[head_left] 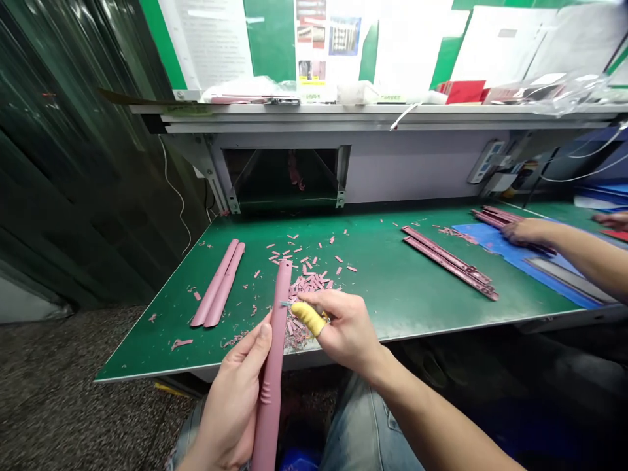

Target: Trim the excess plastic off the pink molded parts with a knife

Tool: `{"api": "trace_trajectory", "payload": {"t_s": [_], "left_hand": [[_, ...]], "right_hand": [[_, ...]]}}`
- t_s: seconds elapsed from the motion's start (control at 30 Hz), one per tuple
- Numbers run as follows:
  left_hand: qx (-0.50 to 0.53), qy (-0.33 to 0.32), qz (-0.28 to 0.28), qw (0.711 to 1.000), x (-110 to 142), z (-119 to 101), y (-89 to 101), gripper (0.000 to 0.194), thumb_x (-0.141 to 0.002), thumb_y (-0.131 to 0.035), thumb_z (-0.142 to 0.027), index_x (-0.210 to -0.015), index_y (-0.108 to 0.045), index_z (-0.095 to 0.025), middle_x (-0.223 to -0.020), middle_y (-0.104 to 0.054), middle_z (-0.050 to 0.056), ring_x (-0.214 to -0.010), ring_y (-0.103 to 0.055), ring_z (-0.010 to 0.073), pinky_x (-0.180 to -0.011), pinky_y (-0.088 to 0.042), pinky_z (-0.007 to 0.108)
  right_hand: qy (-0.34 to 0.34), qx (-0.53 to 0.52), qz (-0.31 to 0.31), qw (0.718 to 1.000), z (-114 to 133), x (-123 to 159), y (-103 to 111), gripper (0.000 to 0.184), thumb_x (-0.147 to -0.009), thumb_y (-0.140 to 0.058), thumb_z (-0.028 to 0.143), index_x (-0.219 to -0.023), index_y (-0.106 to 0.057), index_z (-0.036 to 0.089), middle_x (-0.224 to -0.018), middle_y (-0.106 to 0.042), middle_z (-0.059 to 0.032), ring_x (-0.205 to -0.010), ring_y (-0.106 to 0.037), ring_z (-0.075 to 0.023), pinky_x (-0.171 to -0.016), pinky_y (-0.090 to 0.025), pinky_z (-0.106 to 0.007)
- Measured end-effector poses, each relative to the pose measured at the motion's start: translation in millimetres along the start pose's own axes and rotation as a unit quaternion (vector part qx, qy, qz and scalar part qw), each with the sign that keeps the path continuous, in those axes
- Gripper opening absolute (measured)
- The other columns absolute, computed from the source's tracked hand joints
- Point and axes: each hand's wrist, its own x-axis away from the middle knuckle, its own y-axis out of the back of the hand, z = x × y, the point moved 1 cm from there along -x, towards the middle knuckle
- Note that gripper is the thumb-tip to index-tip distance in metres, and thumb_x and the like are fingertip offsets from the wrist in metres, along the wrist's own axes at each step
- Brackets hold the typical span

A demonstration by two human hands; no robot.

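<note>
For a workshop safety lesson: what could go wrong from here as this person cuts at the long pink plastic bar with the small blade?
A slip could hurt: the small metal blade in the right hand sits close to the left hand gripping the long pink plastic bar, and the yellow finger cover guards only one right finger. Loose pink plastic shavings on the green bench mat might also mix with the two pink bars nearby.

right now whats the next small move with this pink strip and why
Probably shave the small blade a little further along the pink plastic strip: your left hand steadies the strip, your right hand has the blade at its edge, and pink offcuts lie heaped just beyond.
</note>
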Motion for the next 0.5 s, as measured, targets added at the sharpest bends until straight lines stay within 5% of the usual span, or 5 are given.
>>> {"api": "trace_trajectory", "payload": {"t_s": [0.13,0.27,0.5], "left_hand": [[0.019,0.059,0.021,0.998,8,7,0.8,0.037,-0.067,-0.081,-0.033,-0.101,-0.073,-0.023,-0.058,-0.052,-0.005,-0.042,-0.037,0.0046,-0.035,-0.034,0.015],[0.026,0.051,0.033,0.998,14,11,7.2,0.049,-0.064,-0.081,-0.045,-0.106,-0.068,-0.024,-0.070,-0.057,-0.002,-0.048,-0.042,0.0053,-0.037,-0.035,0.015],[-0.117,-0.003,0.059,0.991,4,17,18.9,0.043,-0.074,-0.070,-0.048,-0.104,-0.062,-0.019,-0.059,-0.053,-0.004,-0.041,-0.044,0.0075,-0.035,-0.039,0.018]], "right_hand": [[0.004,0.012,-0.058,0.998,-12,-22,15,0.020,-0.087,-0.064,0.030,-0.101,-0.073,0.019,-0.094,-0.075,-0.0068,-0.083,-0.068,-0.0179,-0.076,-0.052,-0.029],[-0.027,-0.015,-0.089,0.996,-19,-28,25,0.024,-0.095,-0.050,0.031,-0.106,-0.068,0.020,-0.088,-0.072,-0.0043,-0.079,-0.066,-0.0155,-0.072,-0.050,-0.027],[-0.003,0.036,0.113,0.993,-12,-3,0,0.041,-0.093,-0.048,0.053,-0.082,-0.063,0.016,-0.072,-0.062,-0.0016,-0.064,-0.054,-0.0123,-0.059,-0.039,-0.022]]}}
